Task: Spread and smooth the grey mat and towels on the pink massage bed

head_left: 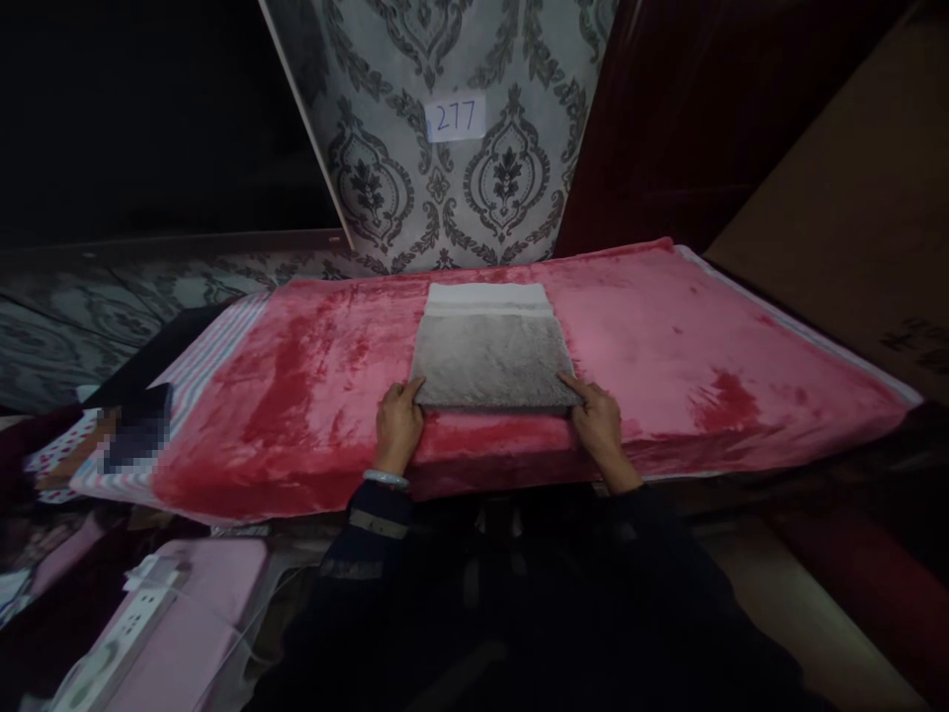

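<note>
A grey towel [493, 361] with a pale band along its far edge lies folded into a rectangle on a pink-red plush cloth [630, 346]. My left hand [398, 423] pinches the towel's near left corner, thumb and finger closed on it. At the near right corner, my right hand [597, 420] grips the towel in the same way. The near edge between both hands looks slightly raised from the cloth. A light bracelet [387, 480] circles my left wrist.
A dark screen [148, 119] stands at the back left, and a cardboard panel [852, 218] leans at the right. A paper label [455, 118] reading 277 is on the patterned wall. Lower left, a power strip [123, 638] rests on a pink stool [200, 613].
</note>
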`<state>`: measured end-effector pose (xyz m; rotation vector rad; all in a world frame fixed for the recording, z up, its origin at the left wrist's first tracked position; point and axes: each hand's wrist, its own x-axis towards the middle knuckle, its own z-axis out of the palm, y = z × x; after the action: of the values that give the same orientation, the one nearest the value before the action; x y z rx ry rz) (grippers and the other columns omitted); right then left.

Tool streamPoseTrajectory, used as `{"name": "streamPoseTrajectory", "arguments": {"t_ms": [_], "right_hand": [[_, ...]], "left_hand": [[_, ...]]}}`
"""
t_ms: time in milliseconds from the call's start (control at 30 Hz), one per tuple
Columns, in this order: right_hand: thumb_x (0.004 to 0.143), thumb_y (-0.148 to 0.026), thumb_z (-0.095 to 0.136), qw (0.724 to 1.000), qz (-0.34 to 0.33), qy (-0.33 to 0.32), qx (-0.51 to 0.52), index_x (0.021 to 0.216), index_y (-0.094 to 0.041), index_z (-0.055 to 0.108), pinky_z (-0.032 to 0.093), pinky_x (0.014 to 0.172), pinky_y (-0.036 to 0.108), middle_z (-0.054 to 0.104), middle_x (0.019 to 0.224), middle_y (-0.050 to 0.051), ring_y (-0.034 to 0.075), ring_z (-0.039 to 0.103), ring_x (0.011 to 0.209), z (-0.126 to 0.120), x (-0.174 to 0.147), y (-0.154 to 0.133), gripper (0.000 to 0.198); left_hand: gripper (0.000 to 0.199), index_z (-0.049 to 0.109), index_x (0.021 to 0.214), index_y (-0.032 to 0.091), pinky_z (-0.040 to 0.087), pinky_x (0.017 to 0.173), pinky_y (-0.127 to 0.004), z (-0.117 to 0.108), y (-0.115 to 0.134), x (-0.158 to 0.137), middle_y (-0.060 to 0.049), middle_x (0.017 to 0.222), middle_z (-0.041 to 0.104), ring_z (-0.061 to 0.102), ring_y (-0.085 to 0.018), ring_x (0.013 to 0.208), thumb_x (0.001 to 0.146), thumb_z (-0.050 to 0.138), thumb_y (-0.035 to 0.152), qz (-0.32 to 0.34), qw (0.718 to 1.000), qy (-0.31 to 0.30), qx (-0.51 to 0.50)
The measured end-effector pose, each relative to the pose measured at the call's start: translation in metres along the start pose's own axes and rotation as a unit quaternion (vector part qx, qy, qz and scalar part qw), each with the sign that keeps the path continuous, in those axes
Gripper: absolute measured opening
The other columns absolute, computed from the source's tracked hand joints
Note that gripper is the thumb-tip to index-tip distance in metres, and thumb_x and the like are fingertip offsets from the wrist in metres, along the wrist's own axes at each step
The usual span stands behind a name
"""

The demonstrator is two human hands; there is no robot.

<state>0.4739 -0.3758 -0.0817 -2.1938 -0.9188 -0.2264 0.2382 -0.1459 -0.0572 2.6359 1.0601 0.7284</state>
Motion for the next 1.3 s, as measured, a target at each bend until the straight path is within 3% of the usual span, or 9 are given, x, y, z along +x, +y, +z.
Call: {"name": "streamPoseTrajectory", "arguments": {"t_ms": [433,567,667,733,833,933,1033,1167,1300], "right_hand": [[0.076,-0.001,0.046,0.994,0.038,-0.038,-0.093,0.134,-0.027,0.069,0.047,0.072,0.032,0.063,0.099,0.01,0.023,0.059,0.086,-0.005,-0.007,-0.015,0.068],[0.075,-0.004,0.047,0.996,0.048,-0.057,-0.055,0.136,-0.026,0.068,0.05,0.076,0.035,0.065,0.098,0.01,0.024,0.061,0.087,-0.008,-0.003,-0.012,0.068],[0.071,-0.011,0.052,0.992,0.065,-0.094,0.05,0.136,-0.024,0.067,0.052,0.08,0.037,0.069,0.101,0.008,0.024,0.062,0.086,-0.016,0.002,-0.002,0.068],[0.07,-0.017,0.057,0.972,0.085,-0.133,0.171,0.141,-0.022,0.062,0.053,0.079,0.036,0.072,0.108,0.007,0.023,0.063,0.086,-0.023,0.004,0.009,0.072],[0.075,-0.032,0.061,0.917,0.144,-0.162,0.336,0.151,-0.02,0.05,0.056,0.073,0.034,0.073,0.109,0.006,0.022,0.065,0.085,-0.03,0.009,0.023,0.077],[0.082,-0.046,0.059,0.901,0.181,-0.136,0.37,0.141,-0.02,0.059,0.058,0.078,0.035,0.074,0.11,0.006,0.023,0.067,0.094,-0.025,0.022,0.026,0.065],[0.08,-0.044,0.063,0.923,0.163,-0.089,0.338,0.128,-0.018,0.067,0.056,0.09,0.038,0.073,0.117,0.008,0.025,0.067,0.105,-0.009,0.038,0.018,0.055],[0.072,-0.033,0.065,0.921,0.162,-0.079,0.346,0.137,-0.017,0.058,0.056,0.089,0.042,0.075,0.112,0.009,0.025,0.07,0.096,0.01,0.045,0.01,0.067],[0.068,-0.03,0.066,0.91,0.152,-0.106,0.37,0.124,-0.019,0.064,0.056,0.087,0.039,0.075,0.108,0.008,0.024,0.07,0.095,0.009,0.045,0.015,0.057]], "left_hand": [[0.061,0.067,0.134,0.022,0.051,0.089,-0.037,0.002,-0.001,-0.002,-0.009,0.094,0.059,0.06,-0.024,0.093,0.084,0.041,0.0,-0.006,1.0,0.001,0.016],[0.061,0.066,0.135,0.019,0.051,0.091,-0.039,0.001,-0.004,-0.001,-0.011,0.096,0.06,0.06,-0.026,0.095,0.082,0.042,0.003,-0.002,1.0,-0.002,-0.023],[0.062,0.066,0.135,0.02,0.051,0.093,-0.039,-0.004,-0.013,0.002,-0.009,0.096,0.064,0.061,-0.025,0.095,0.077,0.048,0.006,-0.007,0.994,-0.018,-0.109],[0.066,0.064,0.137,0.02,0.053,0.092,-0.038,-0.009,-0.021,0.005,-0.007,0.099,0.067,0.063,-0.023,0.093,0.073,0.054,0.01,-0.029,0.976,-0.049,-0.208],[0.075,0.054,0.146,0.018,0.054,0.088,-0.036,-0.018,-0.03,0.013,-0.005,0.102,0.072,0.066,-0.021,0.092,0.072,0.06,0.021,-0.106,0.914,-0.111,-0.377],[0.07,0.053,0.145,0.013,0.055,0.089,-0.035,-0.02,-0.027,0.027,-0.008,0.106,0.074,0.068,-0.022,0.097,0.08,0.062,0.037,-0.174,0.877,-0.105,-0.436],[0.064,0.06,0.137,0.012,0.055,0.091,-0.038,-0.011,-0.018,0.041,-0.011,0.11,0.074,0.069,-0.025,0.1,0.081,0.065,0.042,-0.162,0.903,-0.089,-0.388],[0.057,0.063,0.132,0.015,0.054,0.097,-0.04,0.004,-0.015,0.048,-0.009,0.114,0.074,0.069,-0.026,0.106,0.076,0.066,0.027,-0.135,0.943,-0.036,-0.3],[0.053,0.066,0.125,0.019,0.056,0.092,-0.038,0.007,-0.027,0.049,-0.007,0.107,0.076,0.07,-0.025,0.101,0.073,0.071,0.027,-0.125,0.943,-0.023,-0.307]]}}
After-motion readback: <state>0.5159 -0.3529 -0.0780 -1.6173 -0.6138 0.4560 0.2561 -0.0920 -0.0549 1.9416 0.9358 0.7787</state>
